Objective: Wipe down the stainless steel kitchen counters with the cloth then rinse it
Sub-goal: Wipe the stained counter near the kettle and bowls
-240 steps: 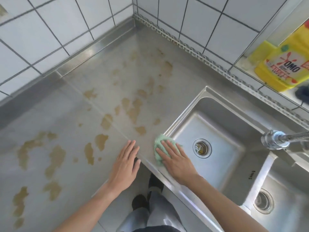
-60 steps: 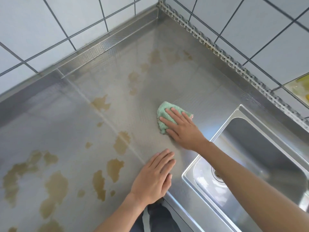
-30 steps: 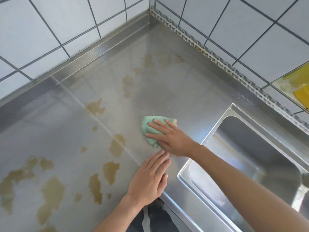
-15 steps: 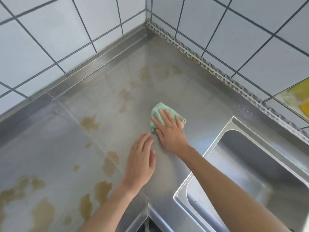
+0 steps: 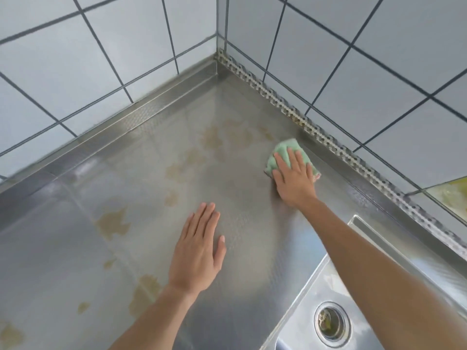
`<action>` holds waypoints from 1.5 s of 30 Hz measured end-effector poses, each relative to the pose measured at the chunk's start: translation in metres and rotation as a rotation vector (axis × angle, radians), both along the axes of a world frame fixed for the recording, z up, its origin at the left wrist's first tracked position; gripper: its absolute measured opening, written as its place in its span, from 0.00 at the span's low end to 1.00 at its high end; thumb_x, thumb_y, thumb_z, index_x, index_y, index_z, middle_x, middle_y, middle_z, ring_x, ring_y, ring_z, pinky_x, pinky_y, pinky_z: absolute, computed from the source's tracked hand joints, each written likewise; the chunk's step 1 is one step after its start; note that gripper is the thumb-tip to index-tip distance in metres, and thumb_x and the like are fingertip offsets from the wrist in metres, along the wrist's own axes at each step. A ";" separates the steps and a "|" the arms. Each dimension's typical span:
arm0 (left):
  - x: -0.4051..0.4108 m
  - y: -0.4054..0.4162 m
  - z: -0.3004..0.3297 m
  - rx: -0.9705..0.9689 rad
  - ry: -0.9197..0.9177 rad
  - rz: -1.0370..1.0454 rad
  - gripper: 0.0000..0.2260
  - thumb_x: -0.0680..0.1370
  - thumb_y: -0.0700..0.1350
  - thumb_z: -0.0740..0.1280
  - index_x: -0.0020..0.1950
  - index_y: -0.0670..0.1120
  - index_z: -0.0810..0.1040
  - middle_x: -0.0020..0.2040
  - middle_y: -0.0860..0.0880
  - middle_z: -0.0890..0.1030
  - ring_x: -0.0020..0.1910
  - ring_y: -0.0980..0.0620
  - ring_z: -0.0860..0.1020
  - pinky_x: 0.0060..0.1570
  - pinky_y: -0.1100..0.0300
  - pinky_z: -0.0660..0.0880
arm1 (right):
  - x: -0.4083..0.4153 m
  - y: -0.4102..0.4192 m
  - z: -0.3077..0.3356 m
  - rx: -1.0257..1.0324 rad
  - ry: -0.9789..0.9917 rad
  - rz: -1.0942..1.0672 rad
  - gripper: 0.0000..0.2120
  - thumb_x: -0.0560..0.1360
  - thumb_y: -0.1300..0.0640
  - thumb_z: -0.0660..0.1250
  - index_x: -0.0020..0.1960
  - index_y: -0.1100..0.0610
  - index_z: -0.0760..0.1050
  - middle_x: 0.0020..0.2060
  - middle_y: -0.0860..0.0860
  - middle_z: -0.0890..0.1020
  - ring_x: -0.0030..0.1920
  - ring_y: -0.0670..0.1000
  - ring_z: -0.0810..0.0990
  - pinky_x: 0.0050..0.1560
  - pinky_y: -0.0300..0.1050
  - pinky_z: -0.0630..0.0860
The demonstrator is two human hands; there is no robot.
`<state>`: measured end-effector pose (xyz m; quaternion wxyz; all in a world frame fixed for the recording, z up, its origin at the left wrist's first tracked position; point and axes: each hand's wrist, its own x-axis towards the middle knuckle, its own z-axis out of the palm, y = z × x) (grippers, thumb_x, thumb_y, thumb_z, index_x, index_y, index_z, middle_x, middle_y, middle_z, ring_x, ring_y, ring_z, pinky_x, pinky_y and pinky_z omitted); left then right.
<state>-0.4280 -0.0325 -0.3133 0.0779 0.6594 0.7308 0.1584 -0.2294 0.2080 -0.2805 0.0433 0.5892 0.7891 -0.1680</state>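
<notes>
Near the back wall of the steel counter (image 5: 75, 248), the green cloth (image 5: 283, 152) is pressed flat by the right hand (image 5: 293, 178), whose fingers are laid straight on top. The left hand (image 5: 197, 251) is rested flat on the counter, fingers straight, with nothing held. Brown stains (image 5: 112, 223) are seen to the left. The sink (image 5: 316, 299) with its drain (image 5: 331, 324) is at the lower right.

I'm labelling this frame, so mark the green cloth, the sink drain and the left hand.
green cloth (image 5: 282, 149), head view, bare upper fold above the fingers.
sink drain (image 5: 331, 321), head view, middle of the strainer.
left hand (image 5: 198, 251), head view, back of the hand.
</notes>
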 end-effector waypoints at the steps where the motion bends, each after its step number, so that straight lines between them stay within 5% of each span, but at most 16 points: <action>1: 0.000 0.000 0.000 -0.005 0.001 0.002 0.25 0.86 0.52 0.57 0.80 0.42 0.69 0.84 0.46 0.64 0.85 0.48 0.57 0.84 0.47 0.57 | -0.023 0.014 0.000 0.000 -0.011 -0.001 0.26 0.86 0.45 0.46 0.82 0.43 0.49 0.83 0.52 0.44 0.82 0.56 0.39 0.80 0.63 0.40; 6: 0.001 -0.002 0.005 -0.040 0.014 -0.001 0.25 0.86 0.52 0.56 0.80 0.42 0.69 0.84 0.47 0.63 0.86 0.50 0.55 0.84 0.47 0.56 | -0.089 -0.016 -0.002 0.066 0.033 0.226 0.25 0.86 0.46 0.46 0.82 0.43 0.51 0.83 0.53 0.49 0.83 0.56 0.42 0.80 0.65 0.43; 11: 0.001 -0.001 0.007 -0.063 0.006 0.004 0.25 0.86 0.52 0.57 0.81 0.42 0.69 0.85 0.48 0.61 0.86 0.50 0.54 0.84 0.49 0.54 | -0.019 -0.074 -0.001 0.089 0.103 0.553 0.23 0.86 0.46 0.49 0.80 0.45 0.61 0.82 0.50 0.58 0.83 0.53 0.50 0.81 0.61 0.50; 15: 0.001 -0.001 0.006 -0.063 -0.016 0.005 0.25 0.86 0.52 0.57 0.80 0.43 0.69 0.85 0.49 0.61 0.86 0.50 0.55 0.84 0.48 0.56 | 0.014 -0.017 0.002 0.058 0.034 0.421 0.25 0.85 0.42 0.44 0.81 0.42 0.57 0.82 0.50 0.56 0.83 0.53 0.48 0.80 0.63 0.51; 20: 0.001 -0.001 0.005 -0.049 -0.047 0.006 0.24 0.85 0.51 0.59 0.80 0.43 0.69 0.85 0.49 0.61 0.86 0.49 0.56 0.84 0.49 0.55 | -0.061 0.072 -0.001 0.056 -0.001 0.101 0.25 0.85 0.45 0.46 0.82 0.43 0.51 0.83 0.54 0.49 0.83 0.56 0.42 0.81 0.63 0.43; 25: 0.001 -0.001 0.005 -0.051 -0.060 -0.004 0.25 0.84 0.50 0.62 0.79 0.43 0.70 0.85 0.49 0.61 0.85 0.49 0.57 0.83 0.48 0.57 | -0.135 0.049 0.001 0.062 0.022 0.291 0.25 0.85 0.46 0.47 0.82 0.42 0.51 0.83 0.52 0.48 0.82 0.56 0.40 0.80 0.64 0.42; 31: 0.001 -0.001 0.003 -0.070 -0.051 0.003 0.26 0.84 0.52 0.61 0.80 0.43 0.69 0.85 0.49 0.60 0.86 0.48 0.56 0.83 0.48 0.57 | -0.058 -0.024 -0.002 0.046 0.138 0.651 0.23 0.86 0.45 0.51 0.80 0.41 0.59 0.83 0.48 0.54 0.83 0.51 0.46 0.81 0.60 0.43; 35: 0.001 -0.002 0.002 -0.063 -0.050 0.002 0.26 0.84 0.52 0.61 0.80 0.43 0.69 0.85 0.49 0.61 0.86 0.48 0.57 0.83 0.48 0.57 | -0.026 0.027 0.003 0.048 0.050 0.515 0.25 0.85 0.41 0.44 0.81 0.40 0.54 0.83 0.48 0.52 0.83 0.52 0.45 0.81 0.64 0.47; 40: 0.001 -0.003 0.003 -0.070 -0.048 0.001 0.26 0.84 0.52 0.60 0.81 0.43 0.69 0.85 0.49 0.60 0.86 0.48 0.56 0.82 0.47 0.59 | -0.105 0.098 0.005 0.025 0.037 0.193 0.25 0.86 0.46 0.47 0.82 0.43 0.52 0.83 0.53 0.47 0.82 0.56 0.41 0.80 0.63 0.41; 45: 0.002 -0.002 0.005 -0.066 -0.047 0.001 0.25 0.84 0.51 0.61 0.80 0.43 0.69 0.85 0.50 0.61 0.86 0.49 0.56 0.83 0.47 0.59 | -0.196 0.059 0.005 0.006 0.099 0.394 0.24 0.86 0.47 0.50 0.82 0.41 0.54 0.83 0.51 0.46 0.82 0.55 0.39 0.80 0.61 0.36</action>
